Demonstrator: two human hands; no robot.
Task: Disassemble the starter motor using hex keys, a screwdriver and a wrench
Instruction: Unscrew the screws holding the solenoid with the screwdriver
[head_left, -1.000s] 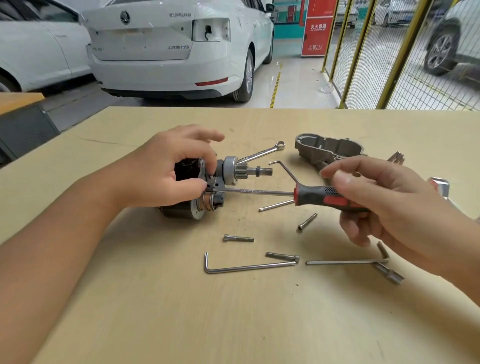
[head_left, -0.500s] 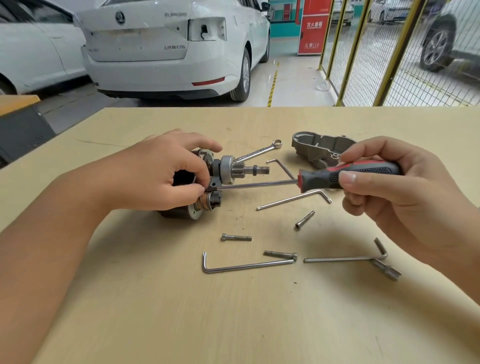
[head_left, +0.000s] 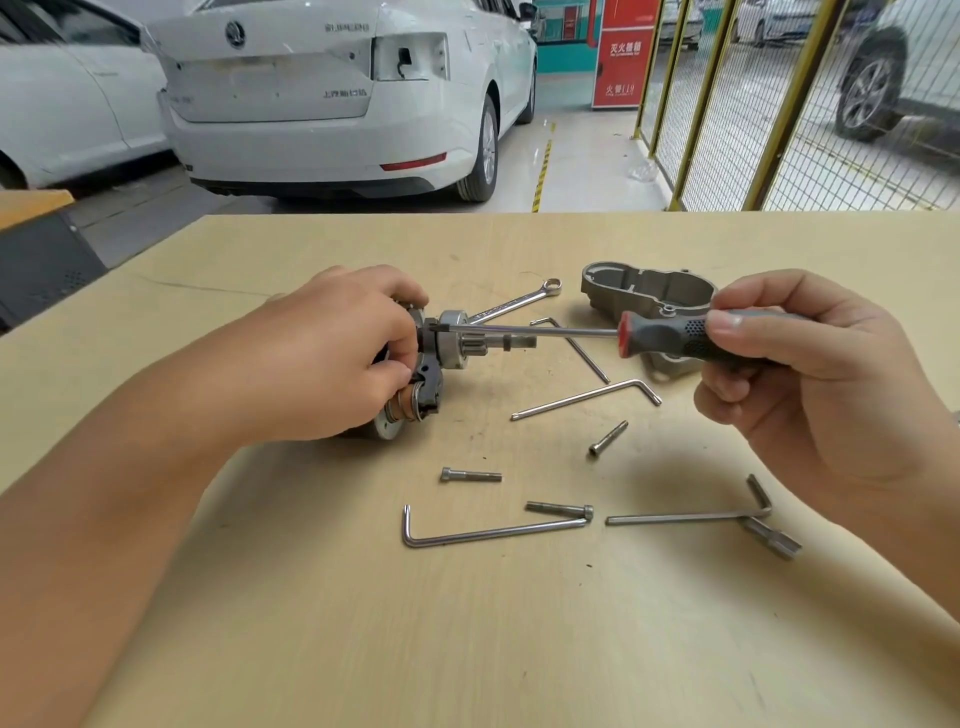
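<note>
The dark, round metal starter motor (head_left: 415, 364) lies on its side on the pale wooden table (head_left: 519, 623), and it is the thing to measure every place from. The left hand (head_left: 332, 353) is curled round the motor's body and holds it down. The right hand (head_left: 810, 364) is wrapped round the grey and red handle of the long screwdriver (head_left: 660, 336), and the thin steel tip touches the front of the motor, next to the silver gear on its shaft. A good part of the job looks done: the grey cast metal cover (head_left: 649, 291) is off and sits well to the right of the motor, behind the screwdriver handle. Three loose silver bolts (head_left: 470, 475) lie on the table in front of the motor and to its right, so they are already out. Four bent silver hex keys (head_left: 493, 531) lie near those bolts, and the shiny flat wrench (head_left: 514, 302) rests just behind the motor. What is left, I think, is to pry or unscrew the front parts, then take the gear, the fork and the inside pieces out of the body, which is not apart yet
</note>
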